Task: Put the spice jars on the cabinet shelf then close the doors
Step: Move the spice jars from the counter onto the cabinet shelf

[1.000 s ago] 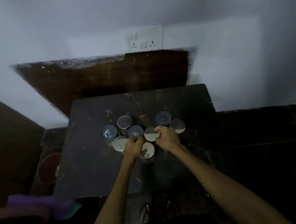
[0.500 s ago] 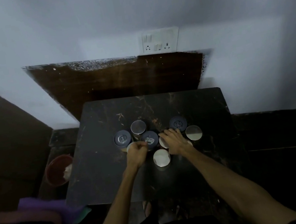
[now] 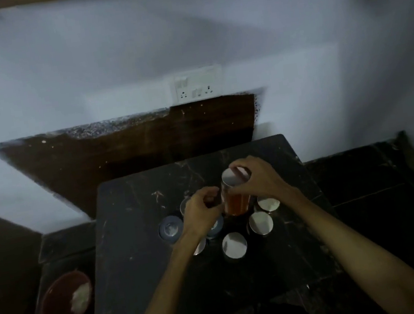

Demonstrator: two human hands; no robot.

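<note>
Dark, scuffed table (image 3: 139, 247) with clustered spice jars (image 3: 234, 245), mostly silver-lidded, one blue-lidded jar (image 3: 171, 229) leftmost.

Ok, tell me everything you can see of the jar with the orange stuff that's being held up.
The orange-filled jar is a clear, glass-looking cylinder with a flat silvery lid, its contents a reddish-orange. It is roughly upright, tilted slightly, and seems raised above the other jars on the dark table. The right hand has its grip around the lid and upper rim; the left hand is against its left side. Blur hides any label.

No legible text anywhere.
</note>
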